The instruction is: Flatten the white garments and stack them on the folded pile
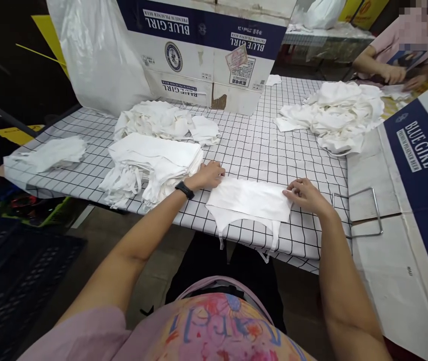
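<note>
A white camisole [250,200] lies folded flat on the checked tabletop before me, its thin straps hanging toward the table's front edge. My left hand [211,175], with a dark band on the wrist, has its fingers closed on the upper left corner. At the right edge, the thumb and fingers of my right hand [304,194] pinch the fabric. Just left of my left hand is a neat stack of folded white camisoles [154,155], with straps spilling over its front. Behind that stack sits a loose heap of white garments [154,120].
A large upside-down carton [210,60] stands at the back beside a white plastic bag [101,55]. Another white pile [349,110] lies back right. An open carton with a wire frame [379,210] borders the right side. A co-worker's hands [394,75] are far right.
</note>
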### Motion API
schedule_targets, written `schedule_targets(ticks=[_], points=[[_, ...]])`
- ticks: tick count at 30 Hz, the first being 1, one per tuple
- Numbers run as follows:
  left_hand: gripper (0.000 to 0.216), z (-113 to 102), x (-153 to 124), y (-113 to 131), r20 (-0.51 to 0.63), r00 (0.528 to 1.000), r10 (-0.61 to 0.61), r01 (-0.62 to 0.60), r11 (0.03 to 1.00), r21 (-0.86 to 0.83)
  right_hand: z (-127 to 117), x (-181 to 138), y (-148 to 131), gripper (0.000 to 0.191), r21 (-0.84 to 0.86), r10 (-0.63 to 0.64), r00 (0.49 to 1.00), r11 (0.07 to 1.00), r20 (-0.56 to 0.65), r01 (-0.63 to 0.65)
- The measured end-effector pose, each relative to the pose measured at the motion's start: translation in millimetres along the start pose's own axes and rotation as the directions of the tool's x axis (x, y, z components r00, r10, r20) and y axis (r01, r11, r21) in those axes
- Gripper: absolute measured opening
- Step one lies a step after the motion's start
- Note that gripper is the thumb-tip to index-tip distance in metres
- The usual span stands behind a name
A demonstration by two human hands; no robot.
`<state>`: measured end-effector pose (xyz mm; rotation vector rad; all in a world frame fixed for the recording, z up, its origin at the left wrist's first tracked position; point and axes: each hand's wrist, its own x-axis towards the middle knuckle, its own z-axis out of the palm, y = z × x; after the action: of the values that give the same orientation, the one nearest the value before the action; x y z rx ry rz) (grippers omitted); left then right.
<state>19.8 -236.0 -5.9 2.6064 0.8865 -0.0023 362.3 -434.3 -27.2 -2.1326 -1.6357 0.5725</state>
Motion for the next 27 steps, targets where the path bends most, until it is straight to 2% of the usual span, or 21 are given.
schedule_targets(ticks=[5,8,11,14,16,18,21,24,27], points=[[0.023,9,0,-1,-0.11,0.994,0.03,-0.029,1.0,0.005,2,-7,4,0.045,0.065,-0.045,0.999,0.997,-0.027,0.047],[0.024,10,-4,-1,-0.213,0.976,0.037,-0.056,0.995,-0.082,3,-15,-2,0.037,0.235,-0.018,0.994,0.971,-0.11,0.044],[0.018,7,-9,0,-0.312,0.95,-0.015,-0.087,0.947,-0.308,1,-22,-9,0.032,0.521,0.033,0.99,0.853,-0.138,0.044],[0.016,-1,-19,3,-0.316,0.944,-0.095,-0.089,0.848,-0.522,-4,-27,-12,0.031,0.716,0.028,0.991,0.694,-0.129,0.074],[0.017,-10,-28,6,-0.313,0.942,-0.121,-0.093,0.802,-0.589,-8,-29,-12,0.033,0.785,0.005,0.99,0.609,-0.14,0.107],[0.019,-22,-38,10,-0.306,0.947,-0.094,-0.122,0.777,-0.617,-12,-32,-13,0.037,0.826,-0.018,0.984,0.542,-0.177,0.158],[0.025,-43,-52,15,-0.265,0.964,0.036,-0.195,0.772,-0.604,-19,-38,-17,0.047,0.856,-0.042,0.971,0.465,-0.233,0.226],[0.03,-67,-64,18,-0.201,0.963,0.18,-0.261,0.817,-0.515,-31,-46,-27,0.052,0.857,-0.067,0.981,0.478,-0.18,0.19],[0.033,-90,-72,19,-0.136,0.955,0.262,-0.295,0.859,-0.418,-46,-56,-37,0.049,0.776,-0.095,0.988,0.611,-0.121,0.154]])
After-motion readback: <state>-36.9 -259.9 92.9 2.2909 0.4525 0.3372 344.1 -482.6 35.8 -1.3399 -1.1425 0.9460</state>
